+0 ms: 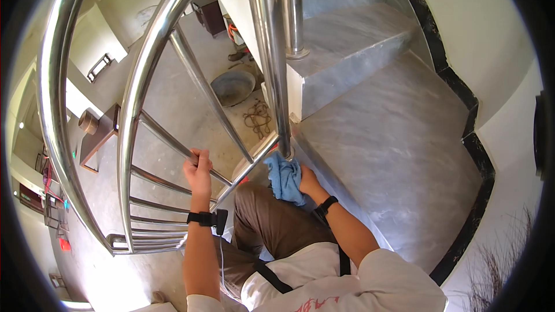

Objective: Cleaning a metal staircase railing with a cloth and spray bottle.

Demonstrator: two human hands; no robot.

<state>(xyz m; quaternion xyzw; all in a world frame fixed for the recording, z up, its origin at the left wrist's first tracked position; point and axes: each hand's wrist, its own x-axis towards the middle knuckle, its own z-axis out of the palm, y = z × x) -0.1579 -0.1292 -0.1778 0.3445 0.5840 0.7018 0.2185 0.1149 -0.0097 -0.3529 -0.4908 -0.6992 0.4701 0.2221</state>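
My left hand (200, 167) is closed around one of the thin metal balusters (166, 135) of a shiny stair railing (134, 89). A blue cloth (284, 180) is gripped in my right hand (309, 179), bunched up at the foot of a thick steel post (274, 63). The cloth touches or nearly touches the post's base, which it partly covers. A slanting lower rail (254, 163) joins the post just left of the cloth. Both wrists wear black straps.
Grey stone steps (370, 104) climb at the right beside a black-edged white wall. Below, past the railing, are a round basin (233, 88), a coil of rope (258, 117) and a low table (99, 138) with a round pot (88, 121). Dry twigs (491, 277) stand at lower right.
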